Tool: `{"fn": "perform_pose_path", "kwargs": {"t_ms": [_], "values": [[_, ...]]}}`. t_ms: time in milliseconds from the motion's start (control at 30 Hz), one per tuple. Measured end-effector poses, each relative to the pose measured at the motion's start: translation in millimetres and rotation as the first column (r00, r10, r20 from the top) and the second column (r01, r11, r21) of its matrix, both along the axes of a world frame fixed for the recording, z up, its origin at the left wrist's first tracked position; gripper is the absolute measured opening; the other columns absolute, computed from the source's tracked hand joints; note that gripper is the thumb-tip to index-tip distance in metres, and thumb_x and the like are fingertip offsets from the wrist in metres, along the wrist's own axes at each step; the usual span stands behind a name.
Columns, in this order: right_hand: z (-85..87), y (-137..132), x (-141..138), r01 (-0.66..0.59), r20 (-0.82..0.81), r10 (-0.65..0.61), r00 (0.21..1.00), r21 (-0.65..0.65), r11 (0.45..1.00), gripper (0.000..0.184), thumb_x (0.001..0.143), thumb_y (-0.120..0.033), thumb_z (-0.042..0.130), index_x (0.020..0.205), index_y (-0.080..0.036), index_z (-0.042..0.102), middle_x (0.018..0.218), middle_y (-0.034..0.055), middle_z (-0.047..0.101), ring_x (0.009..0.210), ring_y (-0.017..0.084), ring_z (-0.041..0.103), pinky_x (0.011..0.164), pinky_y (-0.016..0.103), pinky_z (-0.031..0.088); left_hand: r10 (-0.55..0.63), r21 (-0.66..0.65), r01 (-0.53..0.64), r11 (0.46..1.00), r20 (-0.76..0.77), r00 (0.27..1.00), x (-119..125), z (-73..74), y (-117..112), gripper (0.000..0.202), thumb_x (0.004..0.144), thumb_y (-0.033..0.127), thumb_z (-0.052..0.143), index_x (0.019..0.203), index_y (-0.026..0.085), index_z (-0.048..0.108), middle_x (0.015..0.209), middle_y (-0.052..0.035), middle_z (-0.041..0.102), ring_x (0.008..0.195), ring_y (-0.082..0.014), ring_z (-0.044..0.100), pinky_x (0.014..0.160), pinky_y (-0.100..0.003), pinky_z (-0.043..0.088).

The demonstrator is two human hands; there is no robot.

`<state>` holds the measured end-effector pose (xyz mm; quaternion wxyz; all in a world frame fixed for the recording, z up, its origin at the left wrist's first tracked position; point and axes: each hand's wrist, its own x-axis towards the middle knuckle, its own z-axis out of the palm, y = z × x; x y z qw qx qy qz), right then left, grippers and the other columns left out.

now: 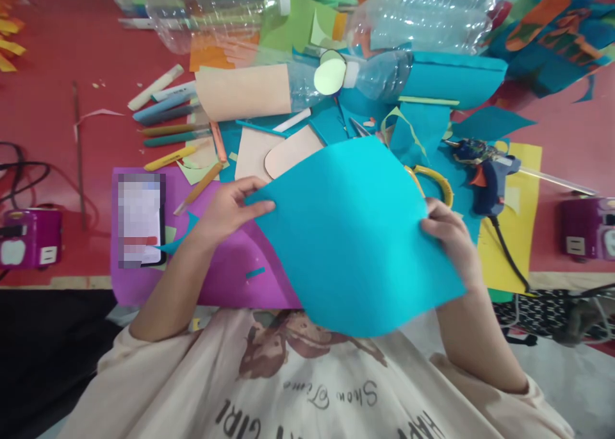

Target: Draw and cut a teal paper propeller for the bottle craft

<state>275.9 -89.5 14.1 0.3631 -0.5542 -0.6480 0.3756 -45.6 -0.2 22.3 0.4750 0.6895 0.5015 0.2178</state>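
Observation:
A curved sheet of turquoise paper (346, 234) spans the space between my hands, in front of my shirt. My left hand (235, 208) pinches its left corner between thumb and fingers. At the opposite side my right hand (449, 234) grips the edge, fingers curled onto the sheet. Yellow-handled scissors (439, 182) lie just beyond my right hand, partly hidden by the paper. Behind the sheet's upper edge is a peach cut-out with a rounded end (293, 152). A purple sheet (216, 282) lies flat beneath my left forearm.
Two bottles wrapped in paper, one peach (243, 93) and one turquoise (456, 77), lie nose to nose. A glue gun (494, 176) rests on yellow paper (521, 234) at right. Markers (166, 112) and a phone (140, 221) are at left. Clear bottles (432, 13) lie behind.

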Motion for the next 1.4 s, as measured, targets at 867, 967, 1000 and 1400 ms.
{"fn": "perform_pose_path", "kwargs": {"t_ms": [867, 967, 1000, 1400], "values": [[-9.8, 1, -10, 0.218, 0.031, -0.217, 0.976, -0.234, 0.948, 0.029, 0.081, -0.044, 0.065, 0.100, -0.022, 0.058, 0.057, -0.0055, 0.043, 0.048, 0.011, 0.041, 0.044, 0.024, 0.037, 0.364, 0.030, -0.364, 0.931, -0.009, 0.931, -8, -13.5, -5, 0.027, 0.072, 0.042, 0.066, 0.083, 0.018, 0.064, 0.069, 0.0024, 0.061, 0.058, -0.0106, 0.054, 0.054, -0.022, 0.043], [0.4, 10, 6, 0.252, 0.213, -0.215, 0.953, -0.168, 0.953, 0.031, 0.080, -0.046, 0.063, 0.095, -0.019, 0.064, 0.070, 0.0022, 0.059, 0.054, 0.013, 0.046, 0.050, 0.028, 0.041, 0.373, 0.069, -0.376, 0.924, 0.047, 0.926, -12, -15.7, -9, 0.021, 0.076, 0.039, 0.064, 0.081, 0.019, 0.064, 0.073, 0.0000, 0.067, 0.068, -0.0134, 0.062, 0.064, -0.024, 0.049], [5.0, 14, 11, 0.234, 0.279, -0.180, 0.943, -0.178, 0.956, 0.033, 0.080, -0.046, 0.061, 0.096, -0.018, 0.067, 0.077, 0.0056, 0.064, 0.057, 0.014, 0.049, 0.053, 0.031, 0.043, 0.385, 0.106, -0.390, 0.915, 0.062, 0.921, -13, -16.1, -10, 0.020, 0.077, 0.038, 0.064, 0.081, 0.019, 0.063, 0.076, -0.0007, 0.068, 0.071, -0.0136, 0.064, 0.067, -0.025, 0.050], [26.6, 79, 9, -0.340, 0.429, 0.441, 0.788, -0.294, 0.893, 0.035, 0.086, -0.032, 0.050, 0.108, -0.015, 0.072, 0.109, 0.0118, 0.074, 0.086, 0.025, 0.070, 0.077, 0.036, 0.053, -0.233, 0.581, 0.309, 0.753, -0.203, 0.951, 20, 0.7, -42, 0.026, 0.096, 0.030, 0.048, 0.083, 0.019, 0.068, 0.107, -0.0051, 0.074, 0.104, -0.0160, 0.067, 0.093, -0.029, 0.052]]}}
